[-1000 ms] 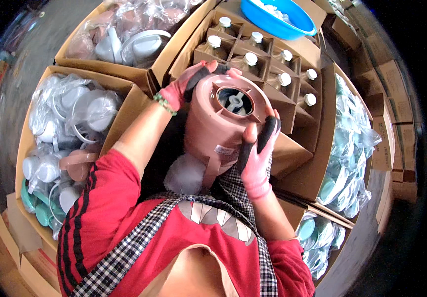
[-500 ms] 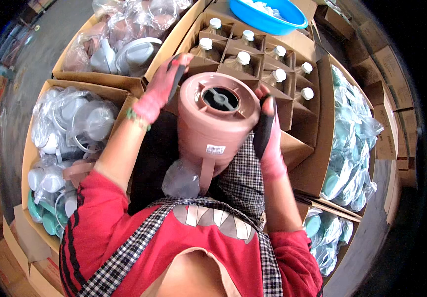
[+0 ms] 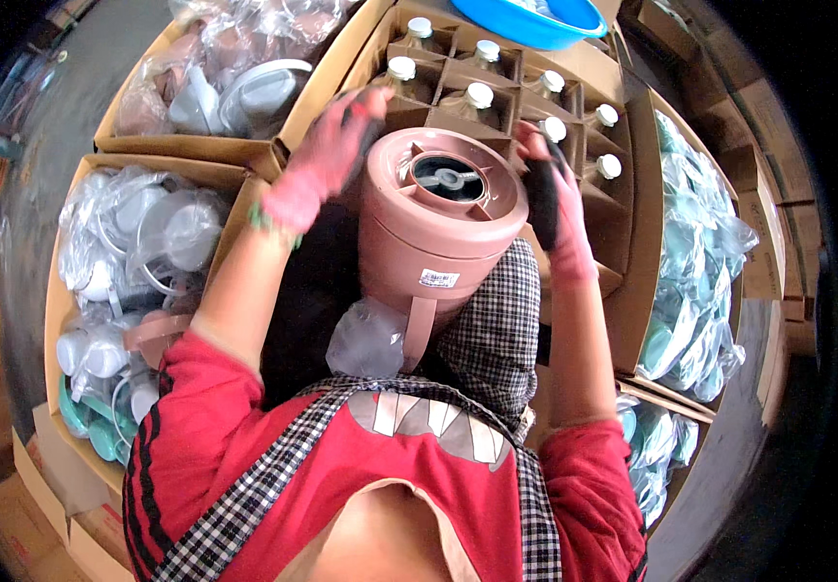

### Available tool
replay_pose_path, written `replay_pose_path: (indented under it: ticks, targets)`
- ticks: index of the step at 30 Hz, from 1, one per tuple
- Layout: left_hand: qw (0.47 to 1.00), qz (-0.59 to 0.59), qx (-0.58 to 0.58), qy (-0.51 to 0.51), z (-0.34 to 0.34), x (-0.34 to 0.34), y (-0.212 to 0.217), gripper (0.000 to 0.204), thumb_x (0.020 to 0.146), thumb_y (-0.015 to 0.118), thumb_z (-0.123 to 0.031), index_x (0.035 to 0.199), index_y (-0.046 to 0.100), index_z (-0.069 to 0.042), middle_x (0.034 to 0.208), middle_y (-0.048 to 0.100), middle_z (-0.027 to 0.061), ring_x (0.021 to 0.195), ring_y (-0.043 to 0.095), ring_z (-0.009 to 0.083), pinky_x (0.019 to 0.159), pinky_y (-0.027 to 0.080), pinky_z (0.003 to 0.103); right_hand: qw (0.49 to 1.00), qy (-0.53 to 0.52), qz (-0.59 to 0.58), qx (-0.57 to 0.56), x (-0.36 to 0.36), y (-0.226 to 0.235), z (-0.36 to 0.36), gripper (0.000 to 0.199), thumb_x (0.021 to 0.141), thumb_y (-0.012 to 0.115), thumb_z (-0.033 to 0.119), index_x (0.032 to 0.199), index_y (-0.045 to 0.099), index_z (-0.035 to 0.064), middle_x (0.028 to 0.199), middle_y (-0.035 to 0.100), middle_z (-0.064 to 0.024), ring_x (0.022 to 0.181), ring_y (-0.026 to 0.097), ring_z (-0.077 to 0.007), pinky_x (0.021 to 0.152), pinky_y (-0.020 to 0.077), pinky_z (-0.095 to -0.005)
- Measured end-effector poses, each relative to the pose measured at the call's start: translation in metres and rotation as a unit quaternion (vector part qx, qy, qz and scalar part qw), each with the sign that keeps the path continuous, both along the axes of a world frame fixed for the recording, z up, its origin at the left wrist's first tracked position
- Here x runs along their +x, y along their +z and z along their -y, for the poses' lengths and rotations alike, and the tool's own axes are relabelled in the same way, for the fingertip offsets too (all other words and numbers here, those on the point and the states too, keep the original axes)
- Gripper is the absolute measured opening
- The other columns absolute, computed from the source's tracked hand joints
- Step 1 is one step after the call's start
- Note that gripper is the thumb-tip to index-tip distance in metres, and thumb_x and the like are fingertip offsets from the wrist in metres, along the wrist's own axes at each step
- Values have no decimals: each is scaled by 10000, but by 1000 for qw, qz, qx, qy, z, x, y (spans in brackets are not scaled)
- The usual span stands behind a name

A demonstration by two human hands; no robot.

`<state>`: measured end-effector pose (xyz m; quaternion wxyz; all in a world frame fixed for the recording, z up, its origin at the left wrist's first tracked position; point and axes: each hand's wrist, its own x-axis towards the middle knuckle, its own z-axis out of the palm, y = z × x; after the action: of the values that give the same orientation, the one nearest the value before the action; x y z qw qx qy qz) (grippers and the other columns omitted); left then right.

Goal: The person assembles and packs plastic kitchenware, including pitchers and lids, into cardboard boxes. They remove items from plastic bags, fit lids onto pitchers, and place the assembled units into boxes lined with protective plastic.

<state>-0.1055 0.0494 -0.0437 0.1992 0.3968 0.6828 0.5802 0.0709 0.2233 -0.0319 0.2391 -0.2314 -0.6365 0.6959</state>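
Pink jug [image 3: 443, 254] was base-up over the lap, approx. centre of view, tilted a bit toward the wearer. Handle [image 3: 420, 330] faced the wearer, white label [image 3: 440, 278] above it; round dark opening [image 3: 450, 178] w/ grey spoked pc in the base. Clear plastic bag [image 3: 368, 338] sat just L of the handle. Checked cloth [image 3: 501, 330] covered the R knee, next to jug. Couldn't tell what bore the jug's wt.

L hand [image 3: 333, 145]: pink/black glove, blurred, fingers loosely curled, grip released, apart from jug at upper L. R hand [image 3: 557, 199]: same glove type, fingers bent, nothing grasped, just beside jug's R side; contact unclear.

Beyond: divided carton [image 3: 603, 228] of white-capped bottles [image 3: 478, 95], blue basin [image 3: 535, 37] behind. L side: bagged grey pcs [image 3: 181, 228] in a box; R side: bagged teal pcs [image 3: 695, 262], also boxed.
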Motion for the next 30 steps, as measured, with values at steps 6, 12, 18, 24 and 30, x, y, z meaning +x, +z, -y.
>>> replay_pose_path:
  ticks: [6, 12, 18, 24, 30]
  targets:
    - [923, 324, 89, -189, 3, 60, 22, 651, 741, 470, -525, 1107, 423, 11, 1106, 461, 182, 983, 484, 254, 838, 408, 351, 923, 308, -40, -226, -13, -20, -10, 451, 766, 575, 199, 1119, 419, -35, 1027, 512, -88, 944, 490, -154, 855, 371, -259]
    - [967, -197, -153, 41, 10, 74, 16, 445, 794, 478, -203, 1180, 377, -4, 1090, 464, 203, 1048, 439, 272, 926, 309, 332, 868, 308, -78, -382, -24, -27, -12, 393, 786, 543, 212, 1077, 445, -34, 1022, 517, -126, 942, 501, -198, 865, 381, -298]
    - [882, 412, 39, -227, -3, -26, -50, 382, 868, 396, -252, 1115, 442, 35, 1055, 515, 129, 933, 518, 173, 834, 405, 273, 997, 45, -41, 53, 8, -29, 44, 498, 863, 331, 402, 1107, 405, -26, 1046, 499, -152, 975, 488, -205, 868, 381, -321]
    - [989, -14, 85, 121, 3, 84, -17, 356, 843, 447, -247, 1089, 483, 8, 1019, 541, 84, 919, 501, 134, 821, 378, 248, 932, 175, -130, -288, -1, -42, -7, 440, 840, 406, 379, 1037, 477, -8, 955, 543, -121, 912, 505, -197, 839, 385, -310]
    - [950, 297, 62, -76, -3, -3, -47, 376, 854, 421, -280, 1095, 479, 3, 973, 568, 114, 926, 522, 176, 821, 396, 291, 989, -13, -24, 146, 29, -40, 37, 413, 837, 440, 362, 1021, 453, -7, 984, 475, -100, 947, 446, -183, 825, 356, -297]
